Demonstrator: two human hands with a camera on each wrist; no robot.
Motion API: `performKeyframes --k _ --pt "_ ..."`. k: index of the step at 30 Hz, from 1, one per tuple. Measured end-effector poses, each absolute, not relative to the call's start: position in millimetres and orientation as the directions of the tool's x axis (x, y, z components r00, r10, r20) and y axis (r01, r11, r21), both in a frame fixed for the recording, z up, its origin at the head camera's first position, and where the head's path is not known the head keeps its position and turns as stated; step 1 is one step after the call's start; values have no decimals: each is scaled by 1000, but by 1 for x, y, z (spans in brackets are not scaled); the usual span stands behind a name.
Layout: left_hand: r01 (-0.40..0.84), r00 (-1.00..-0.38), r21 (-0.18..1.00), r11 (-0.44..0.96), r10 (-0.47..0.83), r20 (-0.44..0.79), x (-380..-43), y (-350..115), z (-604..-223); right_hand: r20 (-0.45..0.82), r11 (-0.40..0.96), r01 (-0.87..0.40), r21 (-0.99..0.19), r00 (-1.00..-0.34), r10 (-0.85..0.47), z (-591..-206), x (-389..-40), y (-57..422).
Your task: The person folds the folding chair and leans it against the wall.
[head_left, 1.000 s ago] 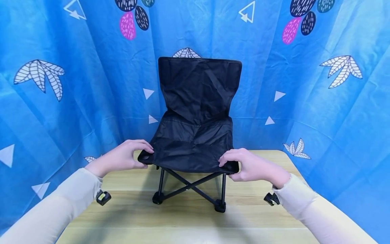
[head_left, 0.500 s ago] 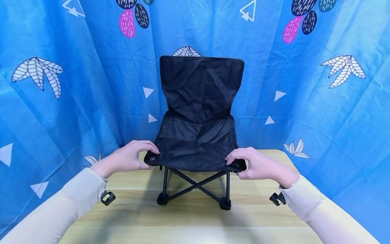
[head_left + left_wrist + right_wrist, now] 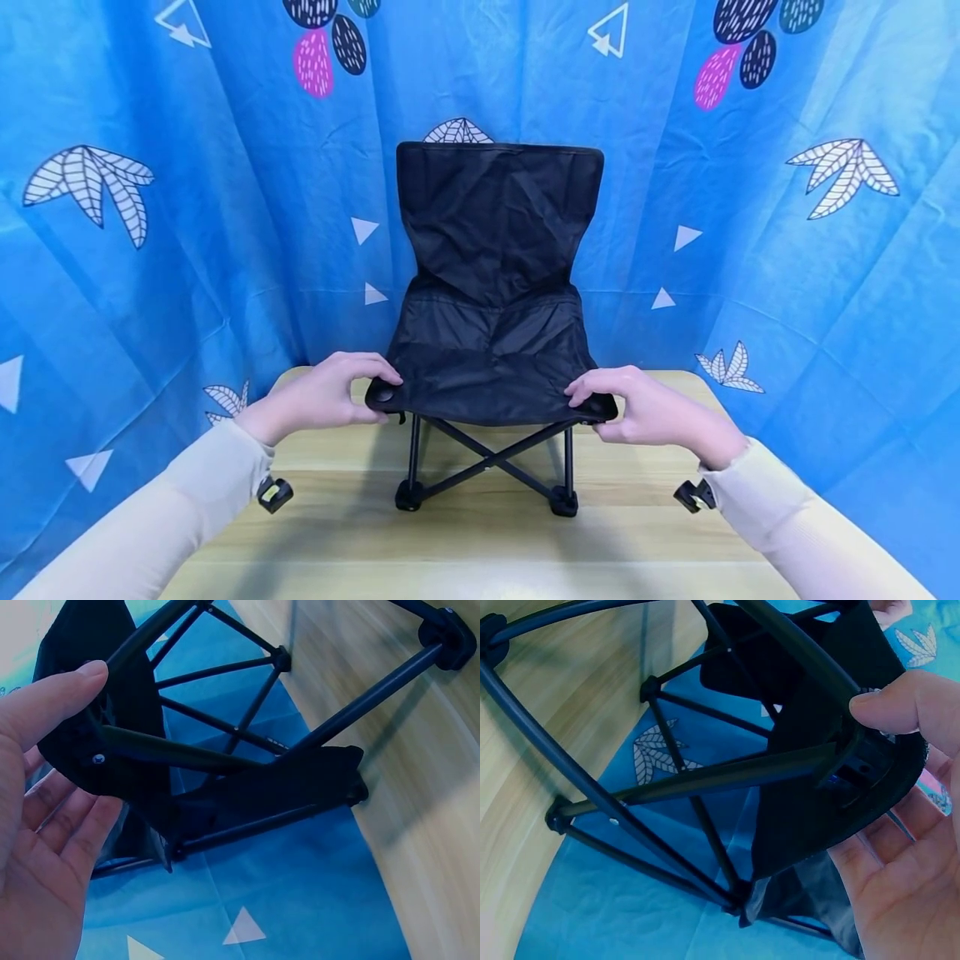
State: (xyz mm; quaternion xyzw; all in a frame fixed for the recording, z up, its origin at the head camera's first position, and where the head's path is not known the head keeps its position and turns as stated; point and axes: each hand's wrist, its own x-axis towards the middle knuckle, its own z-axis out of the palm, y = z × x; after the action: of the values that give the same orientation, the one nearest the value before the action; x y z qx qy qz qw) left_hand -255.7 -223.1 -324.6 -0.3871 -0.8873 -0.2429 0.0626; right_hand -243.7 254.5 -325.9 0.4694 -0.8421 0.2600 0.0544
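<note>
A black folding camp chair [image 3: 495, 333] stands unfolded and upright on the wooden table, its fabric seat and backrest facing me. My left hand [image 3: 330, 392] pinches the seat's front left corner, fingers on top and thumb beneath. At the front right corner, my right hand [image 3: 645, 408] grips in the same way. In the left wrist view the left thumb [image 3: 82, 679] lies along the underside of that corner, near a screw. The right wrist view has the right thumb [image 3: 889, 709] against the corner joint where the tubes meet the fabric. Crossed metal legs [image 3: 489, 460] end in black feet.
The pale wooden table [image 3: 480, 542] carries the chair, with its front part nearest me. A blue patterned curtain [image 3: 300, 208] hangs close behind the chair and along both sides. A small black device [image 3: 274, 493] sits at the left cuff and another [image 3: 694, 496] at the right.
Both hands have shifted a little to the right, and the chair's seat front and front feet have moved right with them. The grip on both corners stays the same.
</note>
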Motion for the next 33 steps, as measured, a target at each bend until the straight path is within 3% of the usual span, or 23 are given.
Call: performKeyframes --k 14,18,25,33 --pt "757 -651 371 539 670 356 -254 -215 -330 319 464 -794 -392 -591 -741 -329 -243 267" --pt "766 -643 346 542 671 369 -253 -214 -330 341 449 -808 -381 -575 -744 -330 -244 269" --pt "776 -631 298 556 668 395 -251 -214 -331 411 454 -842 -291 -538 -735 -331 -243 271" --pt "793 -605 255 553 669 432 -249 -216 -331 421 528 -817 -234 -574 -702 -330 -239 275"
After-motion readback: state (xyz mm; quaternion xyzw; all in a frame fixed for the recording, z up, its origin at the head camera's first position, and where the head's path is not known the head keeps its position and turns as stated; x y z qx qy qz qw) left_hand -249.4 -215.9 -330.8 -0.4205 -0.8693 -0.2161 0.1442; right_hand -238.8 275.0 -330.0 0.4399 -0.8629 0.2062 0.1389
